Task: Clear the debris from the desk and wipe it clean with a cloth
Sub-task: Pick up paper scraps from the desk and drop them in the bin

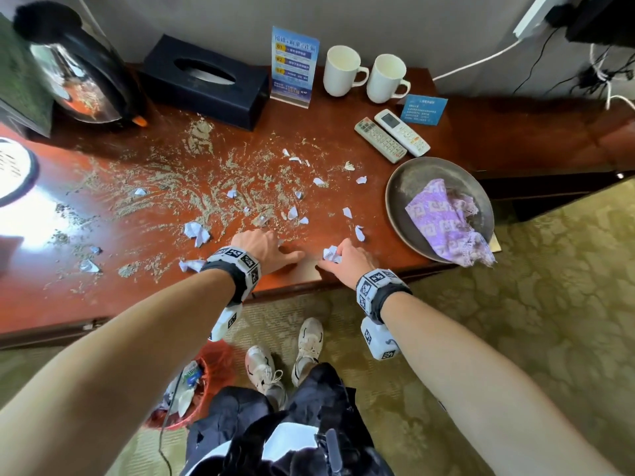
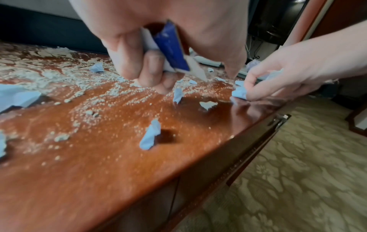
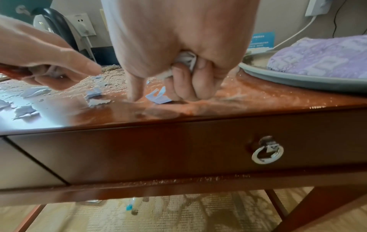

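Observation:
Torn paper scraps (image 1: 292, 213) and gritty grey crumbs (image 1: 192, 187) litter the glossy red-brown desk (image 1: 144, 304). My left hand (image 1: 264, 250) is near the front edge, fingers curled round a blue-and-white card (image 2: 170, 51) whose tip touches the desk. My right hand (image 1: 347, 259) is beside it, fingers curled round crumpled paper (image 3: 186, 60), index finger touching the desk by a scrap (image 3: 158, 98). A purple patterned cloth (image 1: 446, 221) lies in a grey round plate (image 1: 409, 187) at the right.
At the back stand a kettle (image 1: 79, 70), black tissue box (image 1: 206, 80), sign holder (image 1: 293, 65), two white mugs (image 1: 343, 72) and two remotes (image 1: 391, 135). A red-lined bin (image 1: 192, 383) sits on the carpet below the desk. A drawer ring pull (image 3: 267, 151) faces me.

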`<state>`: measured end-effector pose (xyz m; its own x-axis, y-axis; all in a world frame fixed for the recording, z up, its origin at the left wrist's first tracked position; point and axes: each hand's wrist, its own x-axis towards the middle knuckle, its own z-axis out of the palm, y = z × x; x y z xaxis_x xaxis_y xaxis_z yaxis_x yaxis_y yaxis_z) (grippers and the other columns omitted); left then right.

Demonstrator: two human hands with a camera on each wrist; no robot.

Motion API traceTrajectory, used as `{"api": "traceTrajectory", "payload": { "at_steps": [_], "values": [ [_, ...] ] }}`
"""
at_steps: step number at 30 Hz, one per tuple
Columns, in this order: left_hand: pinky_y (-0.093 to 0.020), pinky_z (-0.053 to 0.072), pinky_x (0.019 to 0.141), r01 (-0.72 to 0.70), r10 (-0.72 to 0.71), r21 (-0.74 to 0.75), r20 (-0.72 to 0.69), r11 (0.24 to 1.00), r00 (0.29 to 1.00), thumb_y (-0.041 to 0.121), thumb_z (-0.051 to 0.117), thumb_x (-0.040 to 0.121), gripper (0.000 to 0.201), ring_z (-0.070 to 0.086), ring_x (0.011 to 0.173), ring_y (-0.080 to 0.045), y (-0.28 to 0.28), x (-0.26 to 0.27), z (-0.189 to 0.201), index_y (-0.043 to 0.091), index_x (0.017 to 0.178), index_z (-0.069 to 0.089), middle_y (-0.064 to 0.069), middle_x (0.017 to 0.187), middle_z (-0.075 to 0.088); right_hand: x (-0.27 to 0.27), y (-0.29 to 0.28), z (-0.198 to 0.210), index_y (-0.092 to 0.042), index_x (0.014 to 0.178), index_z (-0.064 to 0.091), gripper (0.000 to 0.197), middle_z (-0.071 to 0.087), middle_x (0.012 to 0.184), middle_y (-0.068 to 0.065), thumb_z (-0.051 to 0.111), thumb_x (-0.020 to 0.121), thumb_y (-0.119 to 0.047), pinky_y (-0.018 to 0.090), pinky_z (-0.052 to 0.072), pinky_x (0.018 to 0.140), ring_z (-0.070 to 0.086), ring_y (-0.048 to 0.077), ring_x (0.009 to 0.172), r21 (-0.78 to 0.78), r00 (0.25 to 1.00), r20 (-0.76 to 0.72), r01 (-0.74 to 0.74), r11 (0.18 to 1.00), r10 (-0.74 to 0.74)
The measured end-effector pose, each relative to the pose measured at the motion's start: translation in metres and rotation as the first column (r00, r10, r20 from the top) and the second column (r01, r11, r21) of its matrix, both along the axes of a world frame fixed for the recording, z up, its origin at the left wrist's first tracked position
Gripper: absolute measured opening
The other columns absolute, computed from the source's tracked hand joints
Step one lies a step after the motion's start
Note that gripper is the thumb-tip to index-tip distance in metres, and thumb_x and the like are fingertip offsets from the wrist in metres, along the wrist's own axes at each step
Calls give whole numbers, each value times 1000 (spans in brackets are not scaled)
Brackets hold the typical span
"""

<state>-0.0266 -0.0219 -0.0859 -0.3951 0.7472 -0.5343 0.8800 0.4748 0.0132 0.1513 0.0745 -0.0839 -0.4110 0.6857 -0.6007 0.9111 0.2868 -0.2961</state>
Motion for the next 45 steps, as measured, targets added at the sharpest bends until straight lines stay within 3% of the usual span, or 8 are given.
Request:
{"api": "traceTrajectory", "payload": {
  "at_steps": [4, 9, 15, 20, 26, 36, 40, 45],
  "values": [
    [-22, 44, 52, 0, -1, -16, -64, 1000, 998, 89, 26, 77, 97, 55, 62, -17, -9, 9, 3, 13, 135, 44, 0, 69, 49, -1, -9, -5, -7, 146, 29, 78, 45, 142, 18, 58, 91, -54, 44, 38, 104, 40, 35, 131, 6, 998, -25, 65, 998, -65],
    [-22, 46, 54, 14, -12, 21, -100, 1000, 995, 93, 14, 72, 105, 52, 56, -12, -9, 10, -6, 8, 125, 47, 2, 66, 50, -5, -10, -7, -4, 146, 27, 76, 52, 135, 20, 47, 96, -57, 40, 40, 95, 46, 37, 125, 92, 1000, 16, -3, 996, 1],
    [-21, 34, 45, 73, -72, -1, -175, 997, 982, 80, 25, 86, 89, 48, 56, -10, -11, 10, 3, 8, 133, 47, 3, 64, 44, -7, -8, -5, -5, 147, 26, 64, 58, 128, 19, 42, 101, -47, 38, 41, 88, 54, 35, 117, 178, 988, 125, -115, 977, 93],
    [-23, 23, 50, 36, -35, 12, -83, 999, 996, 53, 31, 101, 56, 30, 52, -8, -3, 18, 8, 3, 118, 49, 3, 63, 34, -8, -3, -4, -5, 128, 40, 40, 65, 112, 18, 38, 103, -35, 35, 37, 75, 59, 32, 99, 194, 980, 124, -175, 965, 153],
    [-27, 40, 55, 43, -38, 40, -121, 998, 992, 38, 24, 102, 42, 52, 61, -20, 0, 15, -4, 8, 109, 52, -1, 69, 51, -11, 5, -6, -6, 119, 50, 31, 66, 104, 15, 38, 100, -28, 35, 42, 71, 57, 31, 90, 172, 976, 127, -199, 965, 178],
    [-28, 42, 56, -2, 4, 147, -12, 989, 1000, 28, 35, 100, 38, 52, 57, -22, 17, 3, -9, 10, 70, 50, -5, 66, 56, -16, 23, -5, -5, 87, 51, 29, 53, 88, 14, 34, 98, -25, 37, 36, 73, 48, 31, 83, 66, 991, -21, -129, 989, 130],
    [-28, 40, 56, -101, 88, 228, 66, 968, 994, 23, 37, 98, 35, 50, 56, -24, 27, -3, -9, 7, 70, 52, -7, 65, 56, -17, 36, -2, -4, 100, 59, 29, 61, 95, 17, 33, 100, -19, 33, 36, 71, 50, 31, 83, 39, 983, -115, -142, 989, 146],
    [-27, 43, 55, -104, 66, 322, 127, 941, 990, 24, 35, 101, 35, 53, 55, -24, 34, -5, -5, 9, 73, 49, 1, 56, 45, -26, 43, 0, -26, 126, 60, 38, 65, 121, 7, 33, 101, -20, 34, 49, 90, 60, 28, 106, 35, 967, -231, -103, 994, 108]
  ]
}}
